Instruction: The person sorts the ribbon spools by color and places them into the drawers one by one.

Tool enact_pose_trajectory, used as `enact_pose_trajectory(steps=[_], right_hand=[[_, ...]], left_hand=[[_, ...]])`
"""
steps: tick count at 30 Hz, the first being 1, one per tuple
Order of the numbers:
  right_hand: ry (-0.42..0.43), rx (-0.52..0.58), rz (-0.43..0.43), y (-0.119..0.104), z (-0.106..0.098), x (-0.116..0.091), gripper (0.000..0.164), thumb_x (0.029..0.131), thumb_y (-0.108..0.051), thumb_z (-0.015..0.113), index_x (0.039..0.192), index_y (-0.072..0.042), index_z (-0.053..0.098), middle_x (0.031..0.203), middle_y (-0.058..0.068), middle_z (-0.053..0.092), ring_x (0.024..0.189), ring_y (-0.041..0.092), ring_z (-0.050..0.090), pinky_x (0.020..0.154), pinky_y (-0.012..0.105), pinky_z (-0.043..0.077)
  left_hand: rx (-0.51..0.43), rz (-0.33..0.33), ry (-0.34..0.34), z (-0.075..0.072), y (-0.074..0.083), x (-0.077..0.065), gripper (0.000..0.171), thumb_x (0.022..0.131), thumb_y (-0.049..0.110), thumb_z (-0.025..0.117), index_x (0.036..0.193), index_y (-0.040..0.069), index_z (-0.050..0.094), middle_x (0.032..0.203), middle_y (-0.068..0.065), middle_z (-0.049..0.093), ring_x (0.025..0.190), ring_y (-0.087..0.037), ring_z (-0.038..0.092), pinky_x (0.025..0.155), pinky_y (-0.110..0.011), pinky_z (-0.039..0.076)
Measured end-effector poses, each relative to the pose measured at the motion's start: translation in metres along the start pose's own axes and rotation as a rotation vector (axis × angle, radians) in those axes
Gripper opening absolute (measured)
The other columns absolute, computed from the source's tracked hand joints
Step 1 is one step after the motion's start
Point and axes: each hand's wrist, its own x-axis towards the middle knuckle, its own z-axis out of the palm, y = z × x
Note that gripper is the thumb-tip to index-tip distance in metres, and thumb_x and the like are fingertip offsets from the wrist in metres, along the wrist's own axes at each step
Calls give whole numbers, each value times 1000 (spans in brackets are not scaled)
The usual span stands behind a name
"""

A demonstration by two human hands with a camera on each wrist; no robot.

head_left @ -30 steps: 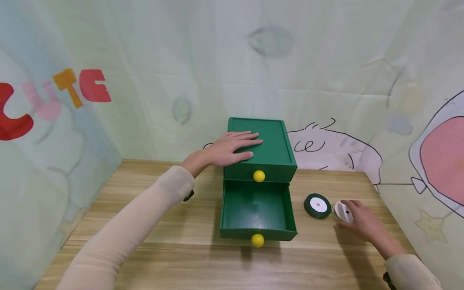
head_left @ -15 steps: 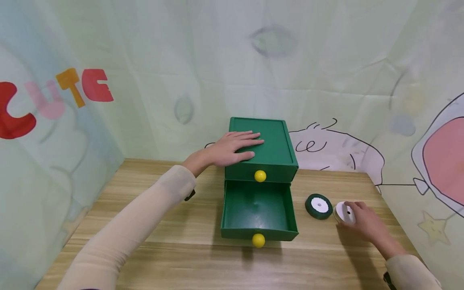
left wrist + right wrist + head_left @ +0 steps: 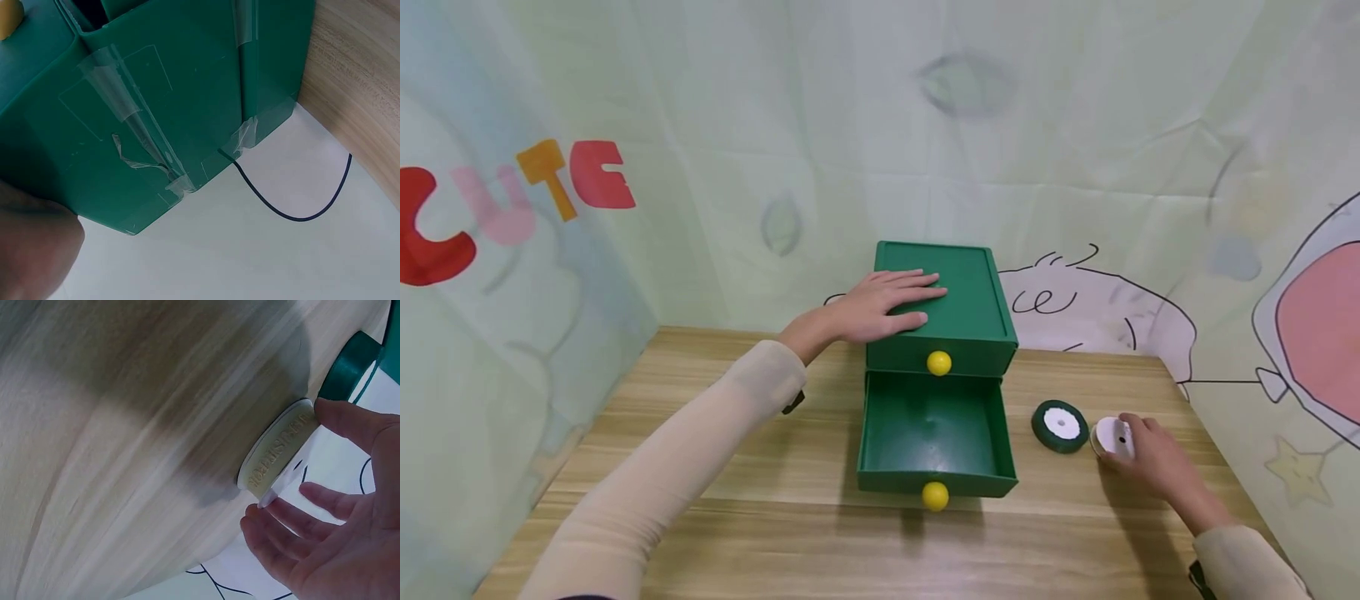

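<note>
A green two-drawer box [image 3: 973,292] stands on the table, its lower drawer [image 3: 928,429] pulled out with bare floor showing. My left hand [image 3: 872,308] lies flat on the box top, fingers spread. In the left wrist view, only a blurred part of that hand [image 3: 37,250] shows beside the taped green side [image 3: 181,94]. At the right, my right hand [image 3: 1153,454] pinches a white spool of cream ribbon [image 3: 1108,435] lying on the table. The right wrist view has thumb and fingertips at opposite edges of the spool [image 3: 278,453], whose ribbon bears raised lettering.
A dark green ribbon spool [image 3: 1061,425] lies between the drawer and the cream one. Yellow knobs [image 3: 936,497] stick out from the drawer fronts. A printed curtain [image 3: 820,125] hangs behind and beside the wooden table [image 3: 760,533].
My right hand's fingers have shifted slightly on the cream ribbon spool, leaving more of its white face visible. The left hand stays on the box, and the view has shifted slightly.
</note>
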Motion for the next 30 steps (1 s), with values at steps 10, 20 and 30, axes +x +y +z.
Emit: enact_pose_trajectory(steps=[10, 20, 30], right_hand=[[-18, 19, -39, -6, -18, 2, 76, 83, -30, 88, 137, 11, 54, 116, 42, 57, 90, 45, 63, 75, 60, 54], [-108, 7, -55, -26, -36, 1, 84, 84, -40, 89, 144, 7, 54, 127, 43, 56, 97, 45, 63, 78, 61, 55], [-38, 13, -149, -52, -52, -6, 84, 84, -46, 89, 144, 3, 57, 129, 38, 61, 101, 44, 66, 75, 58, 57]], left_hand=[[-6, -5, -1, 0, -1, -1, 58, 112, 41, 48, 166, 20, 40, 176, -3, 26, 165, -26, 15, 131, -56, 7], [-6, -6, 1, 1, -2, -2, 58, 112, 41, 48, 166, 20, 40, 176, -2, 26, 165, -26, 15, 131, -56, 8], [-14, -3, 5, 1, -3, -3, 58, 112, 41, 48, 166, 20, 40, 176, -3, 26, 165, -27, 15, 131, -56, 7]])
